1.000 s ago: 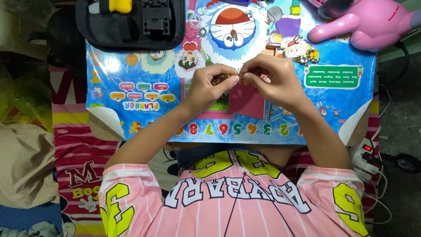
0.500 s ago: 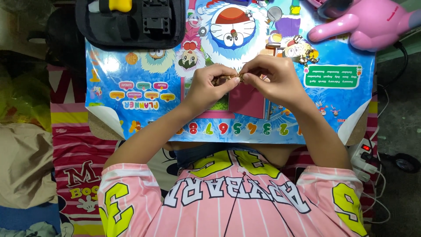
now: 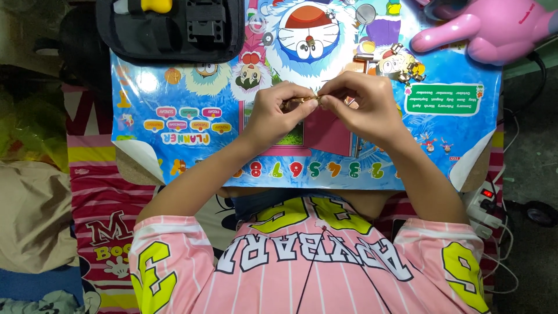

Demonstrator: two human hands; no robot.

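Note:
My left hand (image 3: 276, 110) and my right hand (image 3: 360, 104) meet above the middle of a small table covered with a bright blue cartoon sheet (image 3: 174, 116). Between the fingertips of both hands I pinch a small brownish-gold metal piece (image 3: 302, 102). Its exact shape is hidden by my fingers. A little heap of similar small gold metal parts (image 3: 404, 64) lies on the sheet, beyond my right hand.
A black tool pouch (image 3: 174, 26) with a yellow item lies at the table's far left. A pink plush toy (image 3: 488, 29) sits at the far right. A white power strip (image 3: 485, 203) with cables lies right of me. Striped cloth covers the floor on the left.
My hands stay joined at the same spot; only the fingers shift slightly around the small metal piece.

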